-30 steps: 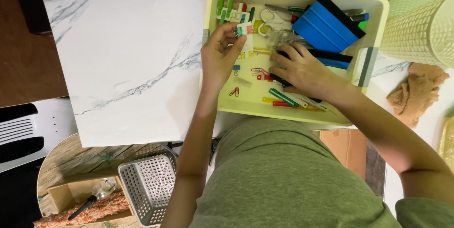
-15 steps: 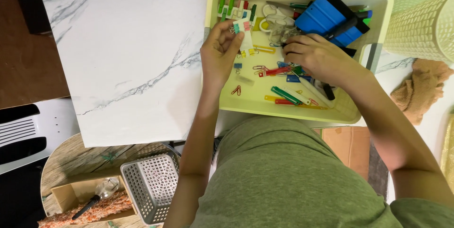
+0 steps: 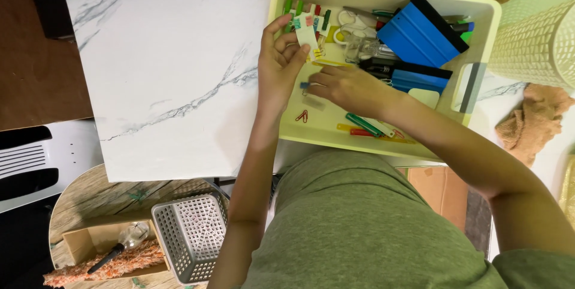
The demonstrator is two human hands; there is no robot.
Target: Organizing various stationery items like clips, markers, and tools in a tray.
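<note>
White marble-patterned board covers most of the bench (image 3: 168,73), with dark flooring showing at the far left. Low on the left, a round wooden stool top carries a cardboard box with a dried orange stem and a small grey mesh basket (image 3: 191,235).

Moving right, the left hand (image 3: 281,64) is raised over the near-left corner of a pale yellow tray (image 3: 383,145). Its thumb and fingers are closed in a pinch on a small white card (image 3: 307,37), held roughly upright with its long axis running away from the body. Just below it, on the tray floor, lies a red paper clip (image 3: 301,115).

The right hand (image 3: 350,88) lies flat and low inside the tray, fingers pointing left toward the left hand, fingertips curled down onto the tray floor near a small blue piece (image 3: 305,85); whether it has actually pinched anything I cannot tell. That blue piece sits between the two hands, closer to the right fingertips.

Farther right, the tray holds green and red pens (image 3: 362,126), scissors, clips, and a stack of blue squeegees (image 3: 419,34). Beyond the tray's right wall stand a cream perforated basket (image 3: 533,43) and a crumpled tan cloth (image 3: 530,124).
</note>
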